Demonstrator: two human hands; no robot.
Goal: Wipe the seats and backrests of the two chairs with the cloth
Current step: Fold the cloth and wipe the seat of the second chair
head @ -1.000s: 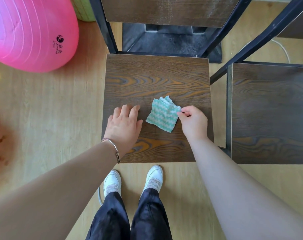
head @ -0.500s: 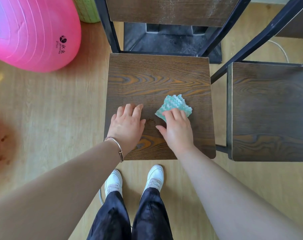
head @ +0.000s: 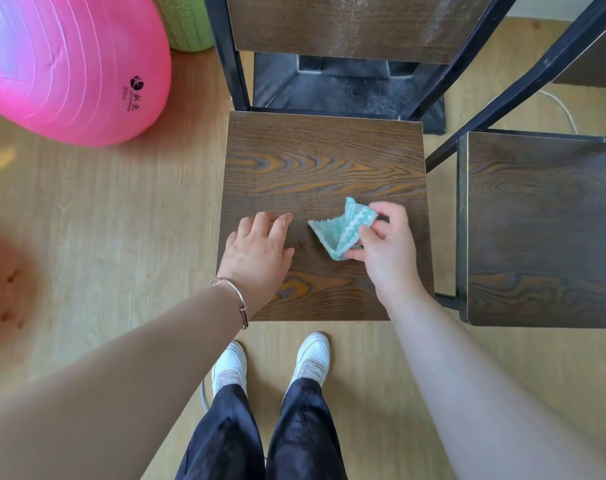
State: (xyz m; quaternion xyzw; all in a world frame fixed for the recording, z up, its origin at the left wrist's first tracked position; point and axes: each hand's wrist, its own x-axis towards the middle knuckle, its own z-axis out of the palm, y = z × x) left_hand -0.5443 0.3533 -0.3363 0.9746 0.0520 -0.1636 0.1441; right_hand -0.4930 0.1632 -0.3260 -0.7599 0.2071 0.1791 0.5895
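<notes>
- Your right hand (head: 386, 247) pinches the cloth (head: 343, 228), bunching it for wiping.
- Your left hand (head: 258, 251) lies flat on the seat (head: 322, 161), fingers relaxed, bracing you.

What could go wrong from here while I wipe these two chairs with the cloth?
1. Your right hand pinches the cloth at one side, folded up; it may slip out or wipe only a narrow strip.
2. Your left hand rests flat on the near chair's seat, so the patch under it could get missed.
3. The backrest shows pale streaks; wiping it last may drop dust onto the cleaned seat.
</notes>
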